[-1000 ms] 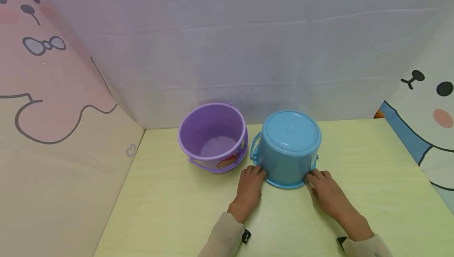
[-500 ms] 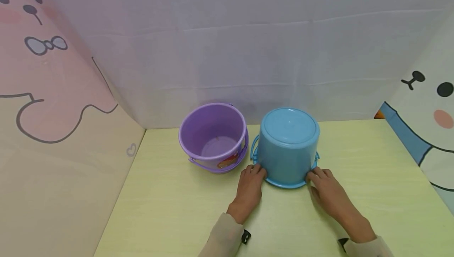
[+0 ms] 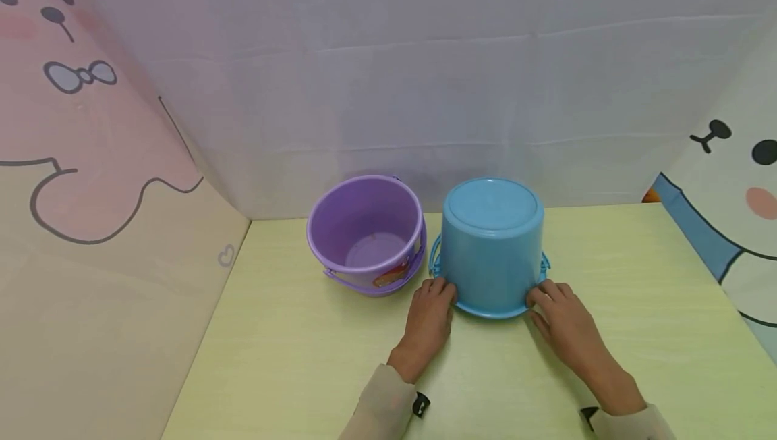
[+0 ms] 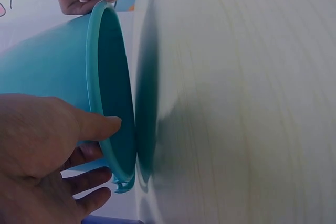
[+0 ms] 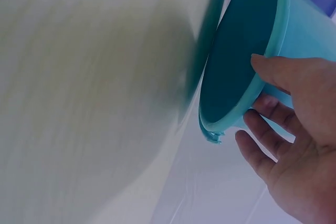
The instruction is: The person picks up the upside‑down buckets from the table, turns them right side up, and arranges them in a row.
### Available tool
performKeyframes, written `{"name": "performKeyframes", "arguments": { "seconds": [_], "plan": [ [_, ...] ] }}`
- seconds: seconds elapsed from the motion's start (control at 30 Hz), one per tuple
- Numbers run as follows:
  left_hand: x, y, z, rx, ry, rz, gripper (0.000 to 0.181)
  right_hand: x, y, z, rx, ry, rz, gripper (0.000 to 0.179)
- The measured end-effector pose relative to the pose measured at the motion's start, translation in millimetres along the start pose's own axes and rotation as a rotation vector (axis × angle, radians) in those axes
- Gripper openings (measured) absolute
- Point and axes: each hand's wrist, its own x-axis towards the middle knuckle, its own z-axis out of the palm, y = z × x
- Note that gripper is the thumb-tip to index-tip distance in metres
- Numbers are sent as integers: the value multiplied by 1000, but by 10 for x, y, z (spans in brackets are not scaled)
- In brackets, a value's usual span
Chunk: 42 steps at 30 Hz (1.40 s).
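Tilted inverted blue round plastic bucket (image 3: 493, 251), left hand (image 3: 427, 315) and right hand (image 3: 569, 325) fingers pinching rim (image 3: 490, 315), purple round plastic bucket (image 3: 364, 207) near yellow bench (image 3: 273, 359) rear edge.

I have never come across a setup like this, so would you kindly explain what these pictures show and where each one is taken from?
Gladly. There is no machine here: a person is working with two bare hands. The widest picture comes from a camera worn on the head, looking forward and down. The two close-ups come from cameras worn on the wrists, one for each hand.

On the pale table are two buckets. The purple bucket has its mouth up and nobody is touching it. The blue bucket is upside down; the left hand and the right hand grip its near rim. The close-ups show a gap there, so that side is off the table.
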Motion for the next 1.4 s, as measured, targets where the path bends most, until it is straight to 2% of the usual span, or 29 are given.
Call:
{"name": "performKeyframes", "arguments": {
  "seconds": [0.67,0.7,0.77,0.8,0.93,1.4],
  "plan": [
    [12,24,-109,-78,-1,21,24,23,32,-132,48,19,-55,42],
    [14,24,-115,-79,-1,21,24,23,34,-141,51,19,-59,41],
    [18,26,-128,-82,-4,20,23,21,48,-150,54,23,-67,25],
    [20,25,-131,-85,-7,19,22,22,48,-155,57,25,-71,24],
    [27,28,-149,-103,-9,16,20,35,47,-173,69,51,-86,64],
    [29,17,-181,-153,77,96,21,56,54,-249,115,123,-131,57]
  ]
}}
